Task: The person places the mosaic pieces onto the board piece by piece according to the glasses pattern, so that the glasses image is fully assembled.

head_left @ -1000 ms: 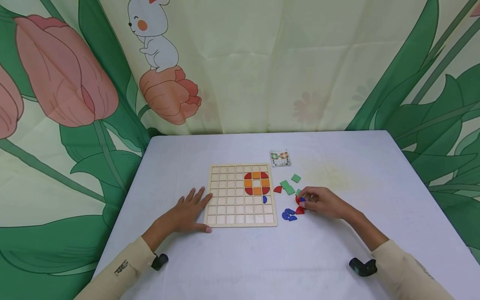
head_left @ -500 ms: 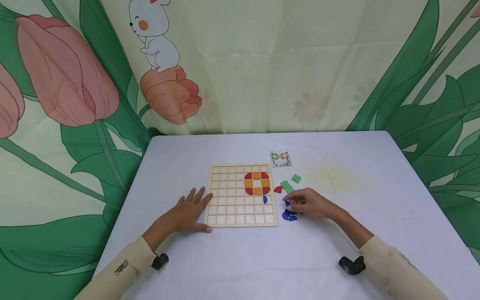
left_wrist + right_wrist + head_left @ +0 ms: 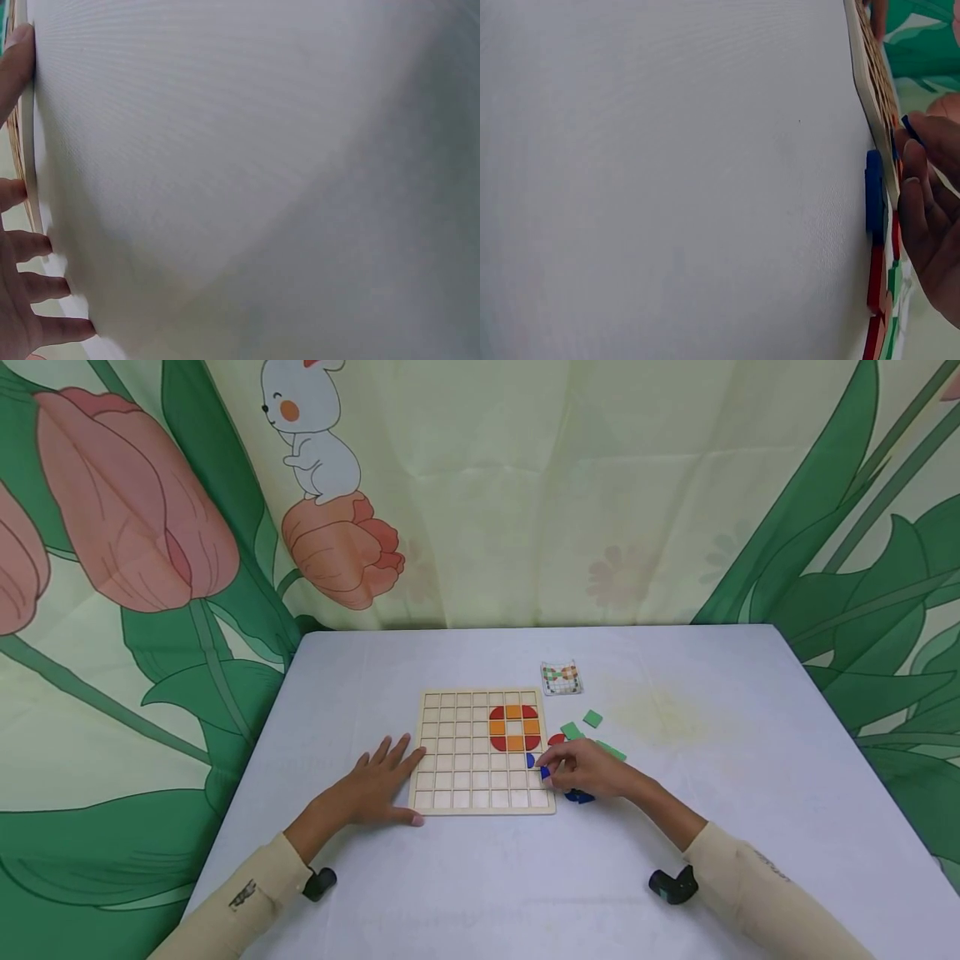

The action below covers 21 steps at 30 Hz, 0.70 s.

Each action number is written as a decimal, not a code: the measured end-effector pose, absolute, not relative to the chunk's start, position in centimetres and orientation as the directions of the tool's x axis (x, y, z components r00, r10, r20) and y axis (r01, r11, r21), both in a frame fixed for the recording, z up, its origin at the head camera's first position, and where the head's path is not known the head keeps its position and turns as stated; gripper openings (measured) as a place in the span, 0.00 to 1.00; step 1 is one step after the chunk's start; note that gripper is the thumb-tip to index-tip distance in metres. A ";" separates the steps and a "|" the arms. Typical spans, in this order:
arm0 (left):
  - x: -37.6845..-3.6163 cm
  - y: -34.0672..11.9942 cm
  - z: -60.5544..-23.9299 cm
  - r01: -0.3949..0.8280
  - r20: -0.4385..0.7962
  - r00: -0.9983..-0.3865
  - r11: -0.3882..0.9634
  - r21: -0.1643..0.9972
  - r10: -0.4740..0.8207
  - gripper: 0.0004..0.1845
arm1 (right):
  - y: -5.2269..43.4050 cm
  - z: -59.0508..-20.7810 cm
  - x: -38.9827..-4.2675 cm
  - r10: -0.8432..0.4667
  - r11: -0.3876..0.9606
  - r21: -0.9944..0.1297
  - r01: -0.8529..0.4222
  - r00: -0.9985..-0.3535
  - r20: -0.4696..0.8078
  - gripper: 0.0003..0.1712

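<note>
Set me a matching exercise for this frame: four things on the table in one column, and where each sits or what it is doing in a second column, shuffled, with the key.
Things:
1. left hand
2. right hand
3. orange and red ring
4. pattern card

Places or states:
A. fills cells in the upper right part of the wooden grid board
B. lies on the table beyond the board's far right corner
C. rests flat against the board's left edge, fingers straight
D. pinches a blue piece at the board's right edge

Pairs: 1-C, 2-D, 3-A, 4-B
</note>
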State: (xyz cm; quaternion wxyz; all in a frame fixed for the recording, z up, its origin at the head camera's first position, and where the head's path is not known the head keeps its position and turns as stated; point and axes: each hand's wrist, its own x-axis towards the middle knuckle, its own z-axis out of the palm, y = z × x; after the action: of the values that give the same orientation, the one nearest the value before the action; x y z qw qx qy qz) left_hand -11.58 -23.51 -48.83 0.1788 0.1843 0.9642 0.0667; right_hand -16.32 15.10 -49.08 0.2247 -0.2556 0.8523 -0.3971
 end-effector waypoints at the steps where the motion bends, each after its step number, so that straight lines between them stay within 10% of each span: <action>1: -11.6 -23.5 -48.9 0.331 -0.321 -0.868 0.923 0.195 0.379 0.61 | 14.9 -49.2 -16.3 -0.616 0.552 -0.793 -0.259 -0.768 -0.178 0.15; 21: -11.5 -23.6 -49.1 0.348 -0.298 -0.868 0.915 0.205 0.397 0.61 | 13.6 -49.4 -16.1 -0.632 0.627 -0.652 -0.426 -0.767 -0.107 0.16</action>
State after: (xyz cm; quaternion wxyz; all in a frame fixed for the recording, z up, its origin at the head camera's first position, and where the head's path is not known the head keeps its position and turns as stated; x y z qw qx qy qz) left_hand -11.46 -23.65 -49.06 0.1694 0.1933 0.9637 0.0722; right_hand -16.09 13.64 -49.37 0.1652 -0.2985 0.8866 -0.3123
